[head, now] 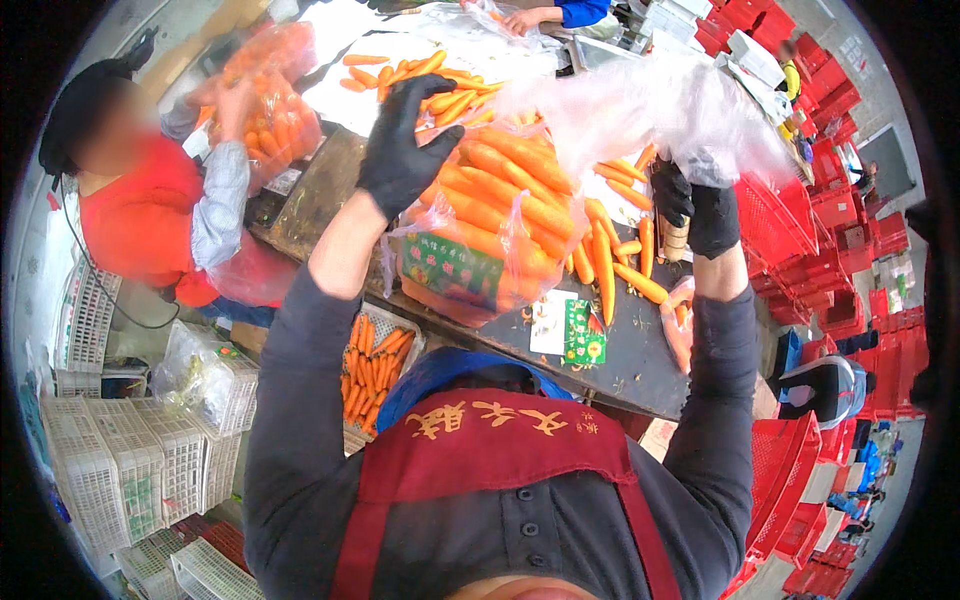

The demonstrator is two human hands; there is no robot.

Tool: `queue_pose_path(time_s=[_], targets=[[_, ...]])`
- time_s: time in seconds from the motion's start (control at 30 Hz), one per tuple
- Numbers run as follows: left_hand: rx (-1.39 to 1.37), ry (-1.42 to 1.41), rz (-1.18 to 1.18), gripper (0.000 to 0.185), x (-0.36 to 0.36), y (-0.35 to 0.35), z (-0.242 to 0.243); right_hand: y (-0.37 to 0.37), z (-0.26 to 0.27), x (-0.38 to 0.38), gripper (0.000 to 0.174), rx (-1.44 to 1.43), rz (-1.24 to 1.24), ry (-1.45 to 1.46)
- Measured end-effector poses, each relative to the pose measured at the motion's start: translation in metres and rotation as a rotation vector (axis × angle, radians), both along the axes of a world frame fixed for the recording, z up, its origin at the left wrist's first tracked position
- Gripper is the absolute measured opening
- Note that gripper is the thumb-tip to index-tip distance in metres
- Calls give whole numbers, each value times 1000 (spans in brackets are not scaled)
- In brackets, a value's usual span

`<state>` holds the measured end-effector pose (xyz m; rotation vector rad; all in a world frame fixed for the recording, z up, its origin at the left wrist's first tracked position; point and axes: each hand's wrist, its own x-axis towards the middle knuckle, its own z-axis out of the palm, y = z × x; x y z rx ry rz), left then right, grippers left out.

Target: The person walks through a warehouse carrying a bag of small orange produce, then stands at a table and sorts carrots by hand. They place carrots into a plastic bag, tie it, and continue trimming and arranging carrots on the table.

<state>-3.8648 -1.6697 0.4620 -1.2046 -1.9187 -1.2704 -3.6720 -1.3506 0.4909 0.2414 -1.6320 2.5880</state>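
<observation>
In front of me a clear plastic bag of large carrots leans on the dark work table, a green printed label on its side. My left hand, in a black glove, is at the bag's upper left with thumb and fingers spread; whether it touches the bag I cannot tell. My right hand, also gloved in black, is closed on blurred clear plastic film. This film stretches left towards the bag's top, but the join is unclear. Just below that hand is a tan, roll-like object.
Loose carrots and a green printed card lie on the table. A crate of small carrots stands below its near edge. At left, a person in red holds bagged carrots. Red crates line the right.
</observation>
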Motion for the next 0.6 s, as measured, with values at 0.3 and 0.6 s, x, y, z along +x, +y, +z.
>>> queue_pose_path(time_s=[0.3, 0.6], targets=[[175, -678, -555, 92, 83, 4, 31, -32, 0, 25, 25, 467, -221, 69], [492, -782, -516, 58, 82, -32, 1, -70, 9, 17, 28, 366, -81, -88]])
